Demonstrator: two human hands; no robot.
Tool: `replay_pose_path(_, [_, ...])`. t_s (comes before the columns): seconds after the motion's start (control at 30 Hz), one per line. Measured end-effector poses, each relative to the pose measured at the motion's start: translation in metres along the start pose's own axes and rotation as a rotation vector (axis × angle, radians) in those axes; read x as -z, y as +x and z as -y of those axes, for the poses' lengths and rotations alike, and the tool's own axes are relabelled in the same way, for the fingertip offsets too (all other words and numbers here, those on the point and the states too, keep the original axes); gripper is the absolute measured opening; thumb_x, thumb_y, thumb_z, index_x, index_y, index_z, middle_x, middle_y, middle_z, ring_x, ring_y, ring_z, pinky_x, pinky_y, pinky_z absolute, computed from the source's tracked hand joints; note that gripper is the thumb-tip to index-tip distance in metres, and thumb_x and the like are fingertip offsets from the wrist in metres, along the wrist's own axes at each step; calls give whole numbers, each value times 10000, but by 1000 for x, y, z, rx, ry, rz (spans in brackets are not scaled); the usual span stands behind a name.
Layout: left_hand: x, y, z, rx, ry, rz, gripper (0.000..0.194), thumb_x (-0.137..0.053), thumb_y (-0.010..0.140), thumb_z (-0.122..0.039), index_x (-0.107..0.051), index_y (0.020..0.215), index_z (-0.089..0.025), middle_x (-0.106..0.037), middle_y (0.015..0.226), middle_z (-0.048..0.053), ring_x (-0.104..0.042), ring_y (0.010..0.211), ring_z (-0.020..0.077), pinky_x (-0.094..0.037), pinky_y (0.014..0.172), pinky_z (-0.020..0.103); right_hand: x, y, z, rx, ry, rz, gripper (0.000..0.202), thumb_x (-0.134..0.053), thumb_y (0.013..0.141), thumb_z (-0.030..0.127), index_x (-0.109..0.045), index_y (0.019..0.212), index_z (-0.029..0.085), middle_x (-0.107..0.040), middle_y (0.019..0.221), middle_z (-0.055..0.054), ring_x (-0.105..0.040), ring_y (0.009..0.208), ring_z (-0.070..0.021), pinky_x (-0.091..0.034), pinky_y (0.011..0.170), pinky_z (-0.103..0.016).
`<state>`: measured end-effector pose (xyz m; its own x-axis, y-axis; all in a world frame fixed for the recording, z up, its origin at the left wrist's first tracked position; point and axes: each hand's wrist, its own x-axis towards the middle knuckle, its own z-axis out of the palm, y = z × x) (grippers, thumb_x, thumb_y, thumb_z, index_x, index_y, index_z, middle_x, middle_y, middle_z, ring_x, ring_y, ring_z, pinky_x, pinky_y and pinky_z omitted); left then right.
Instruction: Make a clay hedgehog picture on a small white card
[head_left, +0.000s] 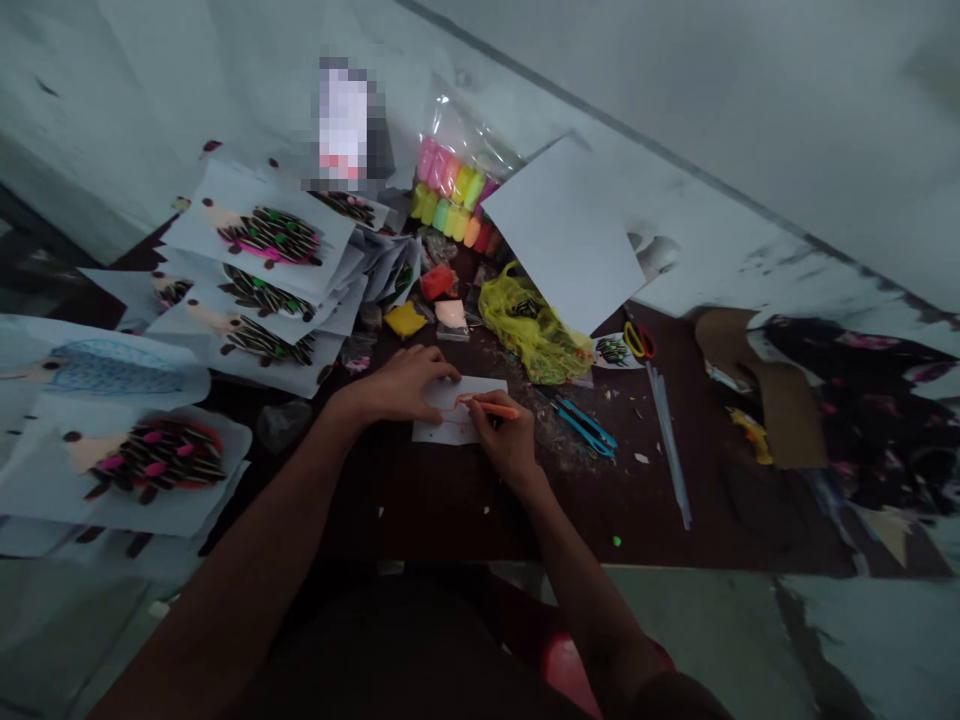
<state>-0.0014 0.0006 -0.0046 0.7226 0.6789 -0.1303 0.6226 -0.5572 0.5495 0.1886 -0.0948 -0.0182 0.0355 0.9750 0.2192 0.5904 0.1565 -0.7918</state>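
Note:
A small white sheet of paper (450, 432) lies on the dark table, with thin orange lines drawn on it. My left hand (405, 385) rests over the sheet's left edge, thumb and fingers apart, holding nothing. In my right hand (510, 435) an orange pen (496, 409) is gripped, its tip on the paper near the middle of the drawing. Just beyond the sheet are a yellow packet (406, 319), a red lump (438, 281) and a pale pink packet (451, 317).
Stacked papers with hedgehog pictures (262, 240) fill the left side. Behind are a bag of coloured clay (454, 190), a yellow-green bag (532, 335) and a large white sheet (570, 235). Rightward lie a blue cutter (589, 427), scissors (640, 340) and clear sticks (669, 445).

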Motion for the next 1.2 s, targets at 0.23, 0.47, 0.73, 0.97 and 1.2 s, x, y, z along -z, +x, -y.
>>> replay_pose_path(0.23, [0,0,0,2,-9,3,571,-744,684,-382,-660,1238,-274,-598,1239,63,-522,1180,301,-399,1011,396,1,1,-1,0,6,30,192,-592,938,322,-755,913,225,-770,890,-33,-714,768,-168,-533,697,-268])
replay_pose_path(0.47, [-2,0,2,-12,-12,-14,549,-735,687,-369,-660,1222,-276,-599,1233,62,-527,1156,303,-412,994,405,1,1,0,-4,-5,20,199,-591,930,324,-751,895,210,-770,871,-42,-711,754,-172,-533,688,-273])
replay_pose_path(0.73, [0,0,0,-5,-1,-6,555,-742,697,-365,-653,1238,-281,-601,1239,62,-525,1158,290,-405,994,392,1,3,1,-11,-28,40,197,-587,925,330,-742,890,214,-766,854,-39,-697,728,-168,-523,674,-267])
replay_pose_path(0.97, [-1,-1,1,-7,-2,-12,545,-747,699,-374,-662,1230,-281,-601,1236,53,-526,1149,287,-395,1006,397,2,3,-1,-8,-59,3,214,-575,912,346,-713,831,204,-732,771,-25,-668,666,-158,-494,634,-258])
replay_pose_path(1.2, [0,0,1,-5,-8,-3,580,-748,687,-376,-658,1248,-260,-595,1240,68,-527,1151,301,-403,997,409,2,4,-3,-24,-95,-27,231,-566,894,366,-680,767,209,-700,695,-14,-605,562,-142,-441,552,-252])
